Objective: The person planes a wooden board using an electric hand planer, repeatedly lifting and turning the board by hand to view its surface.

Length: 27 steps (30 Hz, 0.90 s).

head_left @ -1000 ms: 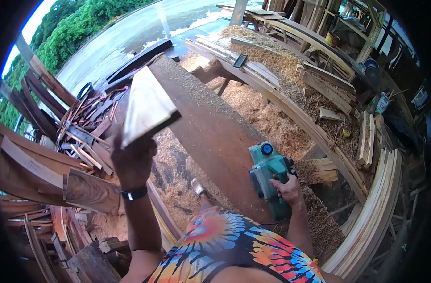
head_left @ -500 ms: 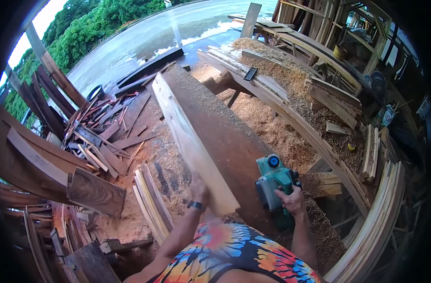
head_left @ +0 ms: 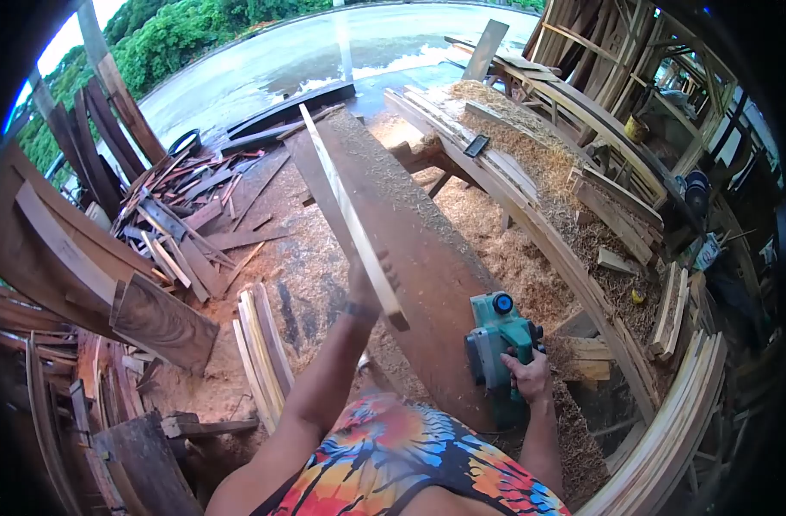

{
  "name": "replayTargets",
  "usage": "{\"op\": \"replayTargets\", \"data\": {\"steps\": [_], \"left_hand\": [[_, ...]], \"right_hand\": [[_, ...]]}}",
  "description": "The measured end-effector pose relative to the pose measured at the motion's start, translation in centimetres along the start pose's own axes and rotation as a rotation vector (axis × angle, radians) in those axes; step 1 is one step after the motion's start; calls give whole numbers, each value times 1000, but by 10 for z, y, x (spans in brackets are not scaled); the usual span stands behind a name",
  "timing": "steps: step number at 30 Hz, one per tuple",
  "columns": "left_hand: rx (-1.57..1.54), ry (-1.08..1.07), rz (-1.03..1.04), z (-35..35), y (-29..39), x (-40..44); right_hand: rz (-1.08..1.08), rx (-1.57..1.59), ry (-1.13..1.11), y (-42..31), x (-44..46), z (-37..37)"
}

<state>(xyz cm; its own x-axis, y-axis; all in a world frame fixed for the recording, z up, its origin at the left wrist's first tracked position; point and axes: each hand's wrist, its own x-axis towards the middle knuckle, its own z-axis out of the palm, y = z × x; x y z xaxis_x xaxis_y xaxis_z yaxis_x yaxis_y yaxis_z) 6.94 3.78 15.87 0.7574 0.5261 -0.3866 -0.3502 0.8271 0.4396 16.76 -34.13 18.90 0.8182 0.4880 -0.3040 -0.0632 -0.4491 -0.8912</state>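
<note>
My left hand (head_left: pixel 363 288), slightly blurred, holds a long pale board (head_left: pixel 352 215) near its closer end, partly hidden behind it. The board stands on its narrow edge or is tilted over the left side of the brown workbench plank (head_left: pixel 427 275). At the bench's near right end is a green power planer (head_left: pixel 502 344). My right hand (head_left: pixel 528 374) has its fingers wrapped round the planer's handle.
Shavings cover the ground and a side bench, where a small black object (head_left: pixel 476 145) lies on long planks. Curved strips (head_left: pixel 668 430) are stacked at the right, more strips (head_left: pixel 264 353) at the left. Scrap wood (head_left: pixel 178 232) lies beyond, near dark leaning boards.
The board swung down from a raised position to beside the bench, then turned to show its narrow edge. My right hand stays on the planer. The whole view has shifted somewhat.
</note>
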Motion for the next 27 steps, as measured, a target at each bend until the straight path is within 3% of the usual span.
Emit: {"op": "replayTargets", "data": {"steps": [6, 10, 17, 27], "left_hand": [[27, -51, 1, 56, 51, 2], [-131, -436, -131, 66, 85, 17], [-173, -317, -26, 121, 108, 6], [-124, -283, 56, 129, 117, 10]], "right_hand": [[-113, -8, 3, 20, 10, -1], [-72, -10, -22, 17, 8, -3], [14, 42, -6, 0, -1, 0], [6, 63, -21, 0, 0, 1]]}}
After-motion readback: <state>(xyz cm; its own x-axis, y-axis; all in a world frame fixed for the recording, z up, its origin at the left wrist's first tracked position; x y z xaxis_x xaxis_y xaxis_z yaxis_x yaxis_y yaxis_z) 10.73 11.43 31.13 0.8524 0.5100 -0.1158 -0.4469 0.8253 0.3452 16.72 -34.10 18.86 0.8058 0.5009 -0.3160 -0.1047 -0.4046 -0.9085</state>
